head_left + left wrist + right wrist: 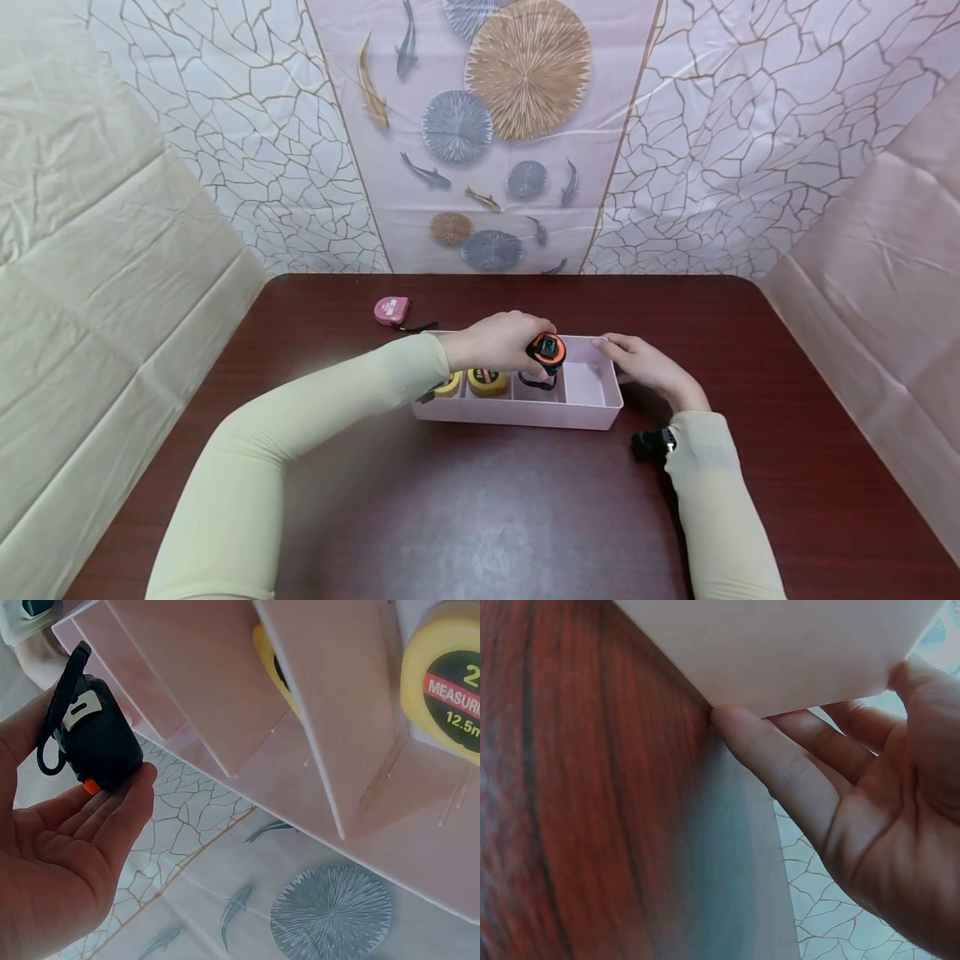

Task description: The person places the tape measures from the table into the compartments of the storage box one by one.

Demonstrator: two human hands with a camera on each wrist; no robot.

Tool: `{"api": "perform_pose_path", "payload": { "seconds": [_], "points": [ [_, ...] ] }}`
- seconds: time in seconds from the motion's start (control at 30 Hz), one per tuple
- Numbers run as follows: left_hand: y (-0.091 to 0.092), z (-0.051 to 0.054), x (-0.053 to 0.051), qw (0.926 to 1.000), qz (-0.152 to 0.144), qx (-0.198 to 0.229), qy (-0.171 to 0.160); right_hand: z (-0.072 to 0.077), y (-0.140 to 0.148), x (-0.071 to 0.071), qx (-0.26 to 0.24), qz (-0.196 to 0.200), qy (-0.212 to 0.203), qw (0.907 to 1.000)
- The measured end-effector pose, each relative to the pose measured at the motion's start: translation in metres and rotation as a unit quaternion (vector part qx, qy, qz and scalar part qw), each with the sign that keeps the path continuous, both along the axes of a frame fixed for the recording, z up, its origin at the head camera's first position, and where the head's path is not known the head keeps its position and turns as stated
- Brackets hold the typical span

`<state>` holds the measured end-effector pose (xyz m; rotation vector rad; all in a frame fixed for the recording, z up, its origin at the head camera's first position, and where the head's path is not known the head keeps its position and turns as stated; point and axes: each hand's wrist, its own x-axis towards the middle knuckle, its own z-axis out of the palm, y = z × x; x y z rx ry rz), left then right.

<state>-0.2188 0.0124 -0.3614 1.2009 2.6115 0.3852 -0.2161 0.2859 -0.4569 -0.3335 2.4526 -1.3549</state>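
My left hand (495,340) grips a black and orange tape measure (547,350) above the divided pale pink box (517,413). In the left wrist view, a black wrist strap (64,705) loops from this tape measure, between thumb and fingers. Two yellow tape measures, one of them the round-faced one (487,382), sit in separate compartments at the box's left; my left wrist partly hides the other. At the right end, my right hand (649,365) holds the box wall, thumb on the rim. The right wrist view shows its fingers against the outer wall (795,652).
A pink tape measure (392,311) with a dark strap lies on the dark wooden table (465,508), behind the box's left end. Patterned cloth (480,167) hangs behind the table, and plain cloth flanks it. A black wrist camera (651,444) sits at my right sleeve.
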Motion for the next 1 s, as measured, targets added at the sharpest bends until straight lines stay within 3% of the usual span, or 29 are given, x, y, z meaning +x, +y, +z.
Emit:
{"api": "perform_pose_path", "payload": {
  "seconds": [0.5,1.0],
  "points": [
    [-0.004,-0.011,0.001,0.9999,0.005,-0.008,-0.013,0.001,-0.002,0.002,0.009,-0.008,-0.006,0.9999],
    [-0.004,-0.014,0.000,0.9999,0.003,-0.011,-0.005,-0.001,-0.001,0.001,-0.015,-0.005,0.000,0.9999]
  ]
}}
